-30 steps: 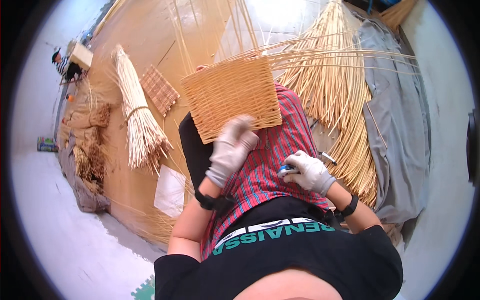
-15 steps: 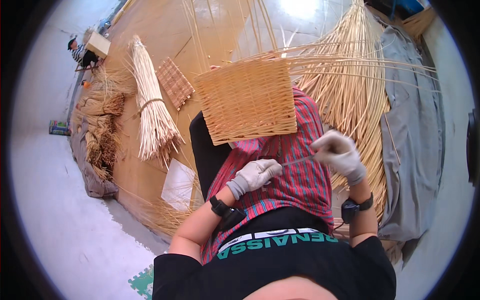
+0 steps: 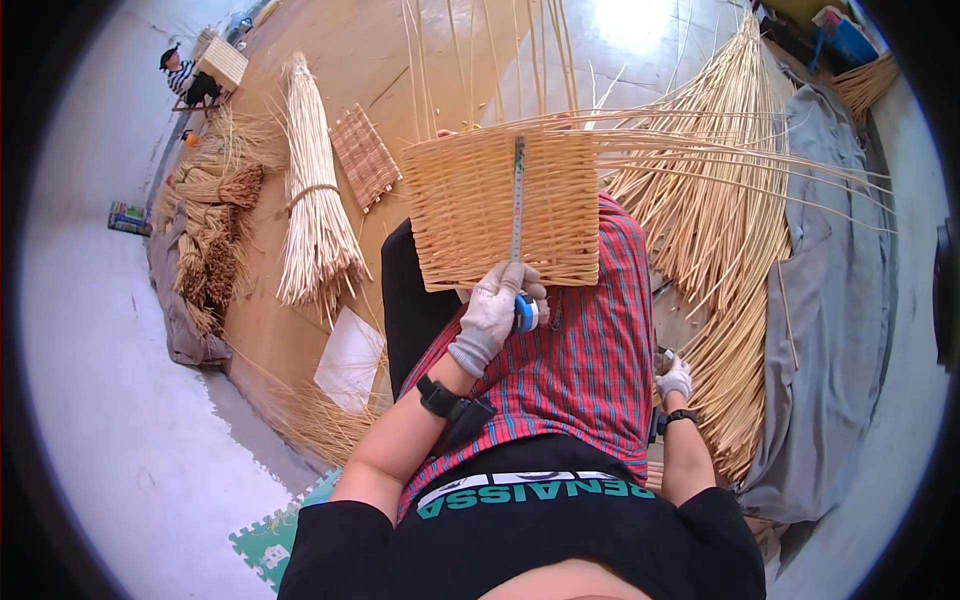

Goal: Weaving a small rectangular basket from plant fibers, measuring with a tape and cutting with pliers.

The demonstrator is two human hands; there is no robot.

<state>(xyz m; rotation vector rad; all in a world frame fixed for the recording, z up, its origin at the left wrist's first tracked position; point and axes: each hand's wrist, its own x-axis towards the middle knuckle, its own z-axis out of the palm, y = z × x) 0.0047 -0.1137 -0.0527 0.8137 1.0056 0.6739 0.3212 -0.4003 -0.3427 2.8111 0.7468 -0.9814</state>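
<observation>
A rectangular woven wicker panel (image 3: 450, 215) rests across my knees, with long loose canes running up and out to the right from its edges. My gloved left hand (image 3: 492, 312) is closed round a blue tape measure (image 3: 525, 314) at the panel's near edge. From it the metal tape blade (image 3: 517, 205) lies up over the weave, nearly to the far edge. Low beside my right thigh, my gloved right hand (image 3: 674, 380) has its fingers curled by a small dark thing I cannot make out. A red striped cloth (image 3: 575, 380) covers my lap.
A tied cane bundle (image 3: 315, 190) and a small brown woven mat (image 3: 365, 158) lie left on the floor. Loose canes (image 3: 700, 200) spread at the right beside a grey cloth (image 3: 830, 320). A person in a striped top (image 3: 181, 76) sits far left.
My left hand has moved up to the panel's near edge, and the tape blade now lies over the weave. My right hand has left the tape and dropped beside my right thigh.
</observation>
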